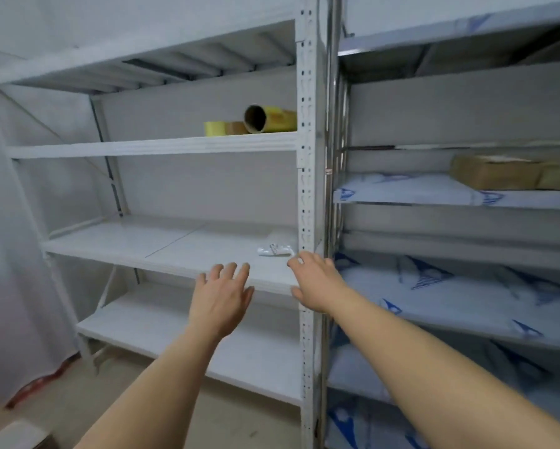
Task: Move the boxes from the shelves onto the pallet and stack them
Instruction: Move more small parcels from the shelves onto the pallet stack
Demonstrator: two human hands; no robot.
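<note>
Two brown cardboard boxes (499, 175) lie side by side on an upper shelf of the right-hand rack (434, 196), far right. My left hand (221, 298) reaches forward with fingers spread, holding nothing, in front of the white rack's middle shelf (162, 244). My right hand (315, 283) is also empty and open, in front of the upright post (307, 189) between the two racks. Both hands are well below and left of the boxes. No pallet is in view.
Yellow and brown tape rolls (225, 128) and a cardboard tube (268, 118) sit on the white rack's upper shelf. A small clear plastic bag (277, 249) lies on the middle shelf near my right hand. The right rack's shelves carry blue-printed film. A white sheet (16, 254) hangs at left.
</note>
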